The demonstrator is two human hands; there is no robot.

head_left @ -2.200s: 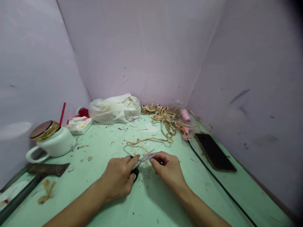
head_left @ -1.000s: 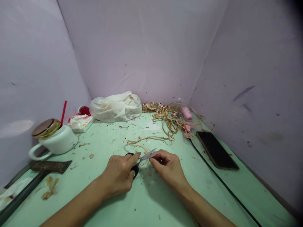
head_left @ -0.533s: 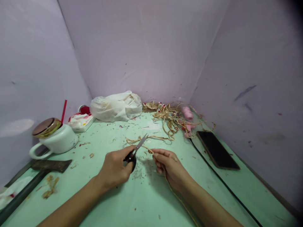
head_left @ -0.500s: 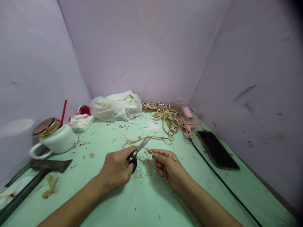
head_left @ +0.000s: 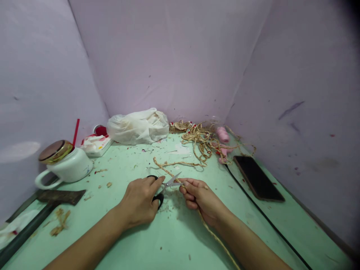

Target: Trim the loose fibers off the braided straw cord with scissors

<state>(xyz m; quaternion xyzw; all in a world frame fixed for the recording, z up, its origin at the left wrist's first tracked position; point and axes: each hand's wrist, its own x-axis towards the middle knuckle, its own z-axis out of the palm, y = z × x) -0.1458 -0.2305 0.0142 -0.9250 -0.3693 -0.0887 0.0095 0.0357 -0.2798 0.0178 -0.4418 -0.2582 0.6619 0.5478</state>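
Both forearms come in from the near edge and meet over the middle of the green table (head_left: 174, 240). The left hand (head_left: 139, 202) lies knuckles up, wrist low on the table. Its fingers (head_left: 156, 183) are curled through the black handle loops of the scissors (head_left: 168, 184) and closed on them. The right hand (head_left: 203, 200) sits just beside it, palm turned inward. Its fingers (head_left: 193, 184) are bent together and pinch a braided jute cord (head_left: 168, 165).

The scissors lie nearly flat just above the table. Their long axis runs left to right, handles in the left hand, and the blades, a little apart, point right and slightly away. The blade tips reach the cord just at the right fingertips.

From that pinch the cord runs away and leftward in a loop on the table. Its other part trails back under the right wrist toward the near edge.

A lidded white mug (head_left: 64, 167) stands well off to the left, and a dark phone (head_left: 257, 178) lies to the right.
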